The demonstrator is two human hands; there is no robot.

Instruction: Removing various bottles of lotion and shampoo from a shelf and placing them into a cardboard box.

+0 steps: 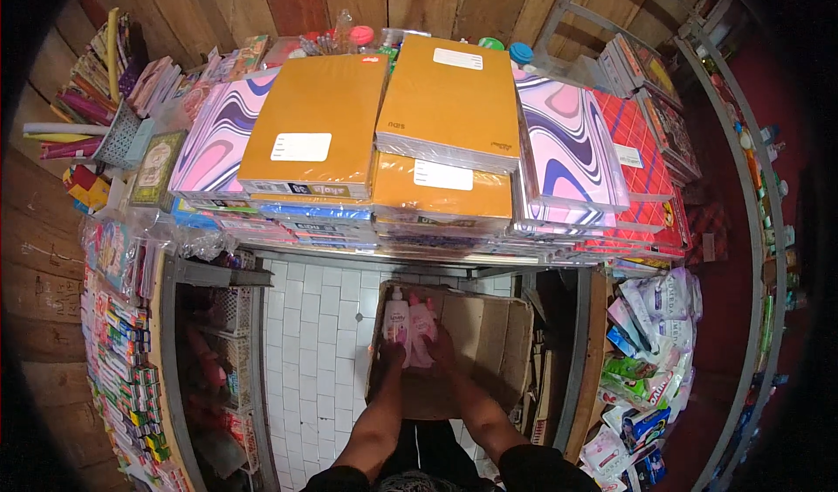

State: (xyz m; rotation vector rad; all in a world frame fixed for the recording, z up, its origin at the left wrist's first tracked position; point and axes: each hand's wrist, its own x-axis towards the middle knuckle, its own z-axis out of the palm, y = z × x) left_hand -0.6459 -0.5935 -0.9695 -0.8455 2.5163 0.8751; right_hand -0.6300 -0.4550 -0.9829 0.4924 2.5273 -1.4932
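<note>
Inside an open cardboard box (489, 344) on the tiled floor, a pale pink pump bottle (396, 319) and a brighter pink bottle (422, 324) stand or lie side by side in the left part. My left hand (389, 356) is closed against the lower left side of the pale pump bottle. On the other side, my right hand (443, 352) grips the brighter pink bottle near its lower right. Fingers of both hands are partly hidden, and a pinkish patch shows between them below the bottles.
Ahead is a shelf loaded with brown-covered notebook packs (314, 125), pink swirl-patterned books (572, 138) and red checked books (628, 160). Small boxes (122, 344) line the left shelf; packaged goods (646, 361) crowd the right. Metal shelf posts (574, 361) flank my legs.
</note>
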